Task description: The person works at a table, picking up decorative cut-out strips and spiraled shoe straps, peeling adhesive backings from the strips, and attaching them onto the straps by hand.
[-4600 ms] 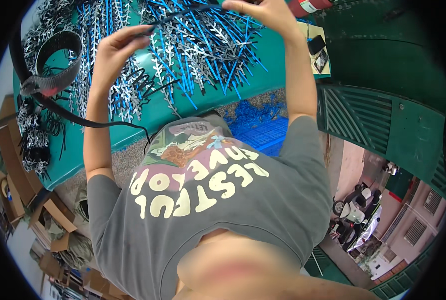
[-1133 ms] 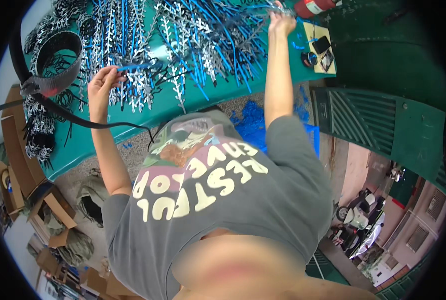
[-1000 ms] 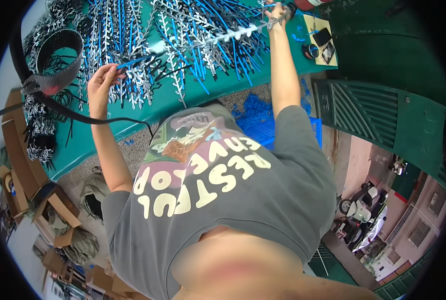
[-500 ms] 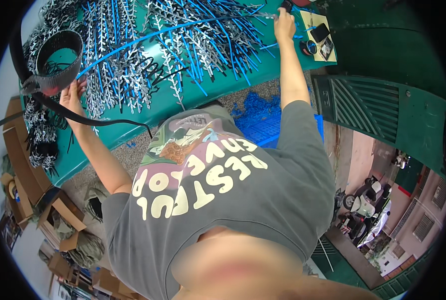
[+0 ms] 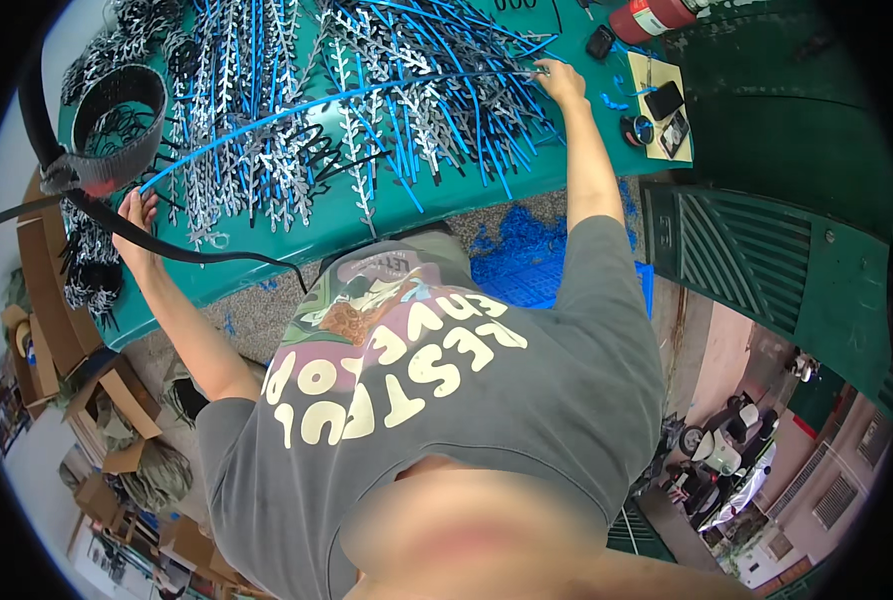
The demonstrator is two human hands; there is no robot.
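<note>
A long thin strip (image 5: pixel 296 108), blue along most of its length and dark toward the right, is stretched in a shallow arc between my hands. Its left end is pinched in the fingers of my left hand (image 5: pixel 136 222), near the table's left edge. My right hand (image 5: pixel 563 84) grips the strip's other end at the far right. Beneath it, on the green table (image 5: pixel 266 262), lie many similar blue strips (image 5: pixel 404 190) and black-and-silver strips with leaf-like teeth (image 5: pixel 351 140). What exactly these strips are cannot be told.
A dark ribbed ring (image 5: pixel 151 130) with a black cable (image 5: pixel 216 258) hangs before the left side. To the right are a small black object (image 5: pixel 600 42), a red cylinder (image 5: pixel 656 17), a phone (image 5: pixel 663 99) and a black round item (image 5: pixel 636 130). A blue crate (image 5: pixel 526 285) holds blue scraps below.
My right hand has moved left, away from the small black object, still holding the strip. My left hand keeps its end. The whole view has shifted slightly.
</note>
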